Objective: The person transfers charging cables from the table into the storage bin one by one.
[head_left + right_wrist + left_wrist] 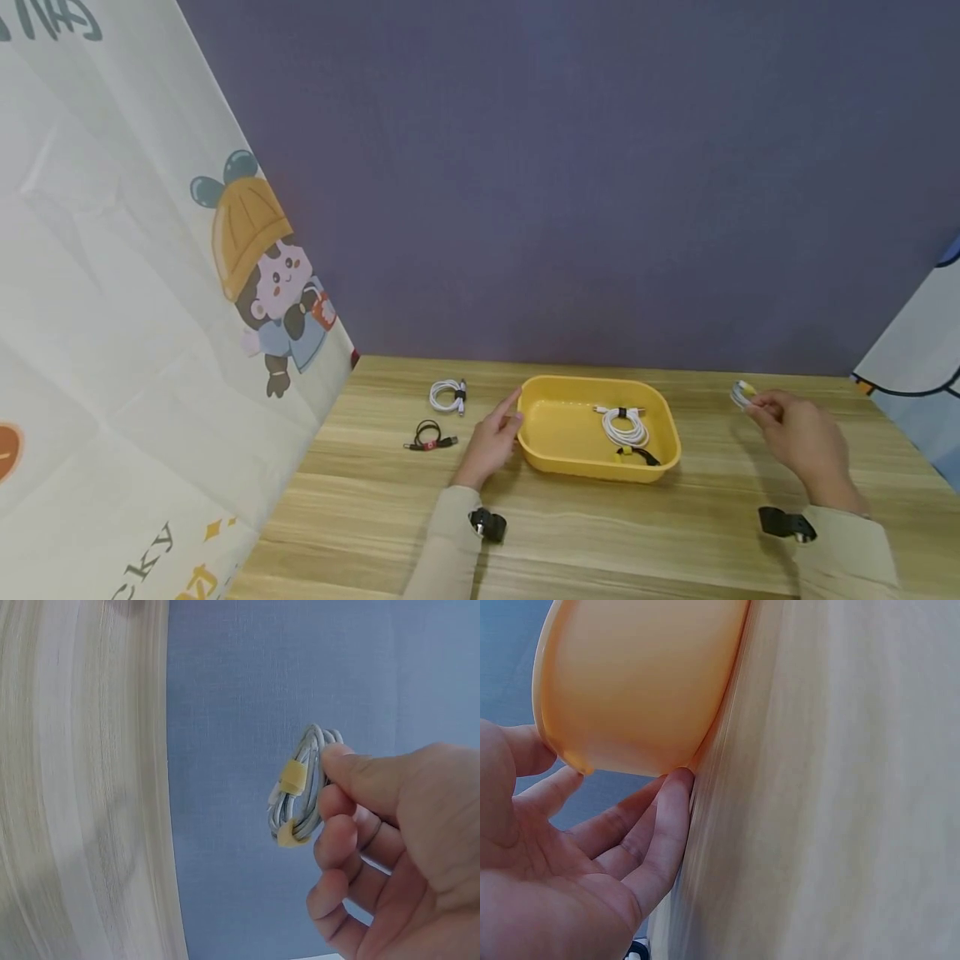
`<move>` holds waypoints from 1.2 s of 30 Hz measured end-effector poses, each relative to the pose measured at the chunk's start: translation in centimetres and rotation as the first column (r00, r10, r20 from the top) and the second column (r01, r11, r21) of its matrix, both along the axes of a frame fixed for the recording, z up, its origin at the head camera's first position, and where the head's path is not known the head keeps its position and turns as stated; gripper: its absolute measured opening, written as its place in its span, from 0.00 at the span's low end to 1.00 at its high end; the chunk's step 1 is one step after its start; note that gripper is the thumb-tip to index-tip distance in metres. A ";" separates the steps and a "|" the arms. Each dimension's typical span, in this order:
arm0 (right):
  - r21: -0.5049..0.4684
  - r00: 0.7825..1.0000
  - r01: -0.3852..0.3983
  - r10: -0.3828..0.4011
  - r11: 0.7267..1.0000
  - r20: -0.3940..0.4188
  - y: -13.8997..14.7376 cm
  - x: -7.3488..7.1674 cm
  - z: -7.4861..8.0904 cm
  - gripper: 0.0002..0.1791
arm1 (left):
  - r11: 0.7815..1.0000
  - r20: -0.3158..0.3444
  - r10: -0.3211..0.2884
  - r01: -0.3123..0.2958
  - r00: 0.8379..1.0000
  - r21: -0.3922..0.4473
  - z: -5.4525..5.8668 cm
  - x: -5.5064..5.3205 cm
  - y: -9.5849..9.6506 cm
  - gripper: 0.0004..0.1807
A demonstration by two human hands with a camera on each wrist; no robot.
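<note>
My right hand (pixel 810 442) is raised above the table's right side and pinches a coiled grey-white cable (pixel 304 787) between thumb and fingers. Two yellow straps bind that coil. At the left end of a yellow plastic basket (pixel 600 470), my left hand (pixel 489 446) touches the outer wall with its fingertips, the fingers mostly extended. In the left wrist view, those fingers (pixel 671 825) meet the wall low down, near the tabletop. Inside the basket, toward its right, lie a coiled white cable (pixel 626 429) with a black tie and a short black cable (pixel 643 455) with a yellow tie.
Left of the basket on the wooden table (pixel 360 500) lie a coiled white cable (pixel 442 397) with a black tie and a small black cable (pixel 429 437) with a red tie. A dark blue panel (pixel 555 183) stands behind the table, and a printed white sheet (pixel 112 292) borders its left.
</note>
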State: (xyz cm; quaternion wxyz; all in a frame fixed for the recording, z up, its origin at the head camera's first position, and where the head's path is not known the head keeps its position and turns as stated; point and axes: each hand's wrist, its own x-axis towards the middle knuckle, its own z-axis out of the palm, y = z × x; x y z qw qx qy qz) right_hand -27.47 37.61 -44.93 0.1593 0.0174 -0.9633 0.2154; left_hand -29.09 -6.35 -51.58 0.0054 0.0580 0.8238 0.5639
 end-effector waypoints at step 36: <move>0.021 0.994 -0.078 0.079 0.997 -0.071 -3.8 -0.2 0.5 0.10 | 1.000 -0.006 -0.005 0.005 1.000 -0.004 0.0 0.1 -0.1 0.26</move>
